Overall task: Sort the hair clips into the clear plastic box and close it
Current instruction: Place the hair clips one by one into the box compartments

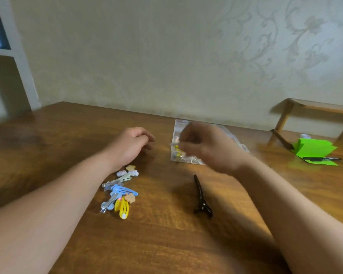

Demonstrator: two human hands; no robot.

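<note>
A pile of small colourful hair clips (pixel 120 191) lies on the wooden table (pixel 48 145), with blue, yellow and pastel pieces in it. A black claw clip (pixel 201 197) lies alone to its right. The clear plastic box (pixel 183 155) stands open behind, partly hidden by my right hand (pixel 208 147), which hovers blurred over it and pinches a small pale hair clip (pixel 173 143). Some clips lie inside the box. My left hand (pixel 130 146) rests loosely curled on the table left of the box, with nothing seen in it.
A green paper sheet (pixel 315 151) with a black pen (pixel 321 159) on it lies at the right. A small wooden rack (pixel 313 109) stands behind it against the wall. A white shelf unit (pixel 10 54) is at the far left.
</note>
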